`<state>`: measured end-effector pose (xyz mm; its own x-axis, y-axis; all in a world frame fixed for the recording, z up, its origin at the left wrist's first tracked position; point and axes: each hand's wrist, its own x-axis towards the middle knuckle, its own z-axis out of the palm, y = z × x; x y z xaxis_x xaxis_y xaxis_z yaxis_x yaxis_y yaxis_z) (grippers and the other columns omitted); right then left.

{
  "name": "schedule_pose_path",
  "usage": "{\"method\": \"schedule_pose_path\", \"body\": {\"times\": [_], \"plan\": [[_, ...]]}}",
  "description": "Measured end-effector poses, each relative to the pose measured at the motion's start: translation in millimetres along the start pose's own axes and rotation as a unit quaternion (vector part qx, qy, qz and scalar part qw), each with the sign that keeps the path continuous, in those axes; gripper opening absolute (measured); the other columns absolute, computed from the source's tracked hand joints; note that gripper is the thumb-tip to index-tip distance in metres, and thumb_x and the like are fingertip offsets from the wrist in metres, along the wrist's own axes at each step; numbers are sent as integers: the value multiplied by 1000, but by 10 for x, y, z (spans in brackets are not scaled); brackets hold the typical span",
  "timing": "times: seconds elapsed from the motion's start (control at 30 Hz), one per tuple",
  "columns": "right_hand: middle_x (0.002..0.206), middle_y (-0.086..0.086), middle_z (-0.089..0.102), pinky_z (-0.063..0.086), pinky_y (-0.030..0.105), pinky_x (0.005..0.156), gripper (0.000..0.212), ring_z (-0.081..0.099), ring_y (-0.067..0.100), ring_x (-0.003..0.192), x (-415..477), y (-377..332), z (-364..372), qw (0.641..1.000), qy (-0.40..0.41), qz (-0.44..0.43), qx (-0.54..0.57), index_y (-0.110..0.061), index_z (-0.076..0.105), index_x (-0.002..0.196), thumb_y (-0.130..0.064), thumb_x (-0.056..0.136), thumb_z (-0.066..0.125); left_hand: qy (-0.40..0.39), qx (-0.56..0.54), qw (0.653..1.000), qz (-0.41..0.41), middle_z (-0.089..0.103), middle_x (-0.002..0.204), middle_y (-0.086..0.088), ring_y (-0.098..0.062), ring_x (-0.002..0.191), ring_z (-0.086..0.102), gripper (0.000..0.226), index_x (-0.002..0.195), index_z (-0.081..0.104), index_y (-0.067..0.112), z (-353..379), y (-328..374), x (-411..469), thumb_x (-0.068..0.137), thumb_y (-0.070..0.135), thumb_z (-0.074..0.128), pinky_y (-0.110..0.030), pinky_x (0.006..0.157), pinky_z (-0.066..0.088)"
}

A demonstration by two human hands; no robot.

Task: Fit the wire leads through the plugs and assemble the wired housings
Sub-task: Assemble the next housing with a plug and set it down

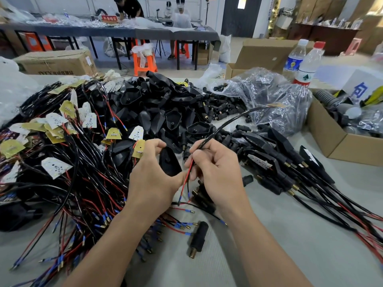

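My left hand [152,175] grips a black housing shell [170,162] between curled fingers and thumb. Right beside it, my right hand [215,172] pinches a black cable [223,126] that arcs up to the right. The cable's red and black leads [186,181] hang between my two hands, tipped with blue ferrules. A loose black plug [199,238] with a brass screw end lies on the table below my hands. A pile of empty black housings [157,108] sits behind my hands.
A tangle of wired leads with LED boards [58,141] covers the left. Finished wired housings [290,168] lie to the right. Small plugs spill from a plastic bag [269,100]. A cardboard box [342,137] and two water bottles [306,65] stand at the right.
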<state>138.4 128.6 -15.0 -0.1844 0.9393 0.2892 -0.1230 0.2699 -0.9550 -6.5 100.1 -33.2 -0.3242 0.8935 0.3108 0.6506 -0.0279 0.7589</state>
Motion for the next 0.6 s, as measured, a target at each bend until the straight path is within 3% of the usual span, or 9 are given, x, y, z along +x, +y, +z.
{"method": "schedule_pose_path", "body": {"times": [0.07, 0.13, 0.2, 0.27, 0.4, 0.5, 0.6], "plan": [[73, 10, 70, 46, 21, 49, 19, 59, 19, 52, 10, -7, -16, 999, 8, 19, 41, -7, 62, 90, 3, 97, 47, -28, 18, 999, 16, 56, 100, 33, 11, 93, 55, 72, 119, 42, 52, 5, 25, -8, 58, 73, 74, -6, 73, 35], [74, 12, 70, 46, 22, 49, 21, 61, 20, 54, 19, -9, -37, 997, 20, 32, 63, -6, 62, 90, 5, 99, 45, -55, 15, 998, 16, 62, 107, 31, 11, 98, 57, 80, 126, 44, 51, 3, 16, -14, 53, 69, 71, -6, 79, 37], [75, 14, 71, 45, 19, 46, 24, 63, 18, 54, 27, -5, -61, 995, 39, 44, 75, -7, 62, 90, 4, 100, 44, -77, 17, 997, 18, 67, 122, 19, -3, 113, 61, 82, 130, 46, 51, 0, -15, -34, 59, 46, 86, -16, 89, 43], [77, 15, 72, 49, 20, 48, 23, 67, 19, 57, 42, 2, -81, 994, 63, 47, 80, -8, 62, 91, 3, 101, 44, -74, 47, 996, 26, 69, 124, 15, -10, 117, 64, 86, 132, 48, 53, -12, -8, -57, 64, 26, 92, -26, 94, 48], [77, 15, 74, 58, 28, 62, 20, 73, 24, 66, 81, 52, -128, 991, 115, 38, 57, -8, 64, 91, 4, 99, 50, -60, 75, 995, 40, 69, 102, 28, 2, 87, 65, 89, 135, 46, 59, -37, 44, -55, 63, 25, 86, -24, 82, 55], [76, 14, 74, 60, 30, 66, 19, 74, 26, 69, 98, 83, -153, 988, 145, 40, 39, -10, 64, 89, 6, 94, 55, -63, 57, 995, 47, 62, 102, 39, 6, 64, 60, 89, 137, 46, 59, -65, 63, -51, 64, 24, 82, -18, 70, 52], [77, 14, 74, 60, 32, 68, 18, 74, 27, 70, 104, 92, -148, 986, 157, 46, 43, -9, 64, 88, 7, 92, 56, -67, 35, 996, 43, 61, 110, 41, 8, 67, 60, 81, 128, 46, 57, -53, 67, -59, 64, 22, 81, -19, 72, 50]]}}
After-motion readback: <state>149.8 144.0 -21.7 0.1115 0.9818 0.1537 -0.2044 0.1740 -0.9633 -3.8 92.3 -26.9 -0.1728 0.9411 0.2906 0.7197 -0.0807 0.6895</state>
